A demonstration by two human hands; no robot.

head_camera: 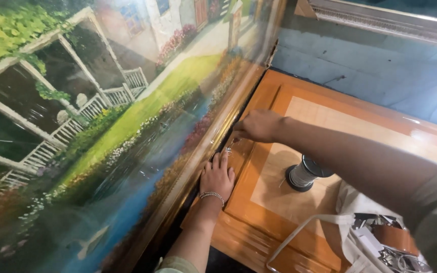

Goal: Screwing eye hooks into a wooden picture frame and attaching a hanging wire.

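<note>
Orange wood surface (pixel 259 222): wire spool (pixel 305 173), white bag (pixel 360 222) nearby. Left hand (pixel 217 176) flat, fingers spread, against painting frame (pixel 198 162); right hand (pixel 259 125) fingers pinch small metal piece (pixel 228 149).

Painting (pixel 102 126) stands left of table (pixel 330 116); spool (pixel 305 173) and bag (pixel 360 222) lie on it.

wire spool (pixel 304 173) and white bag (pixel 352 222) on orange table (pixel 259 222)
</note>
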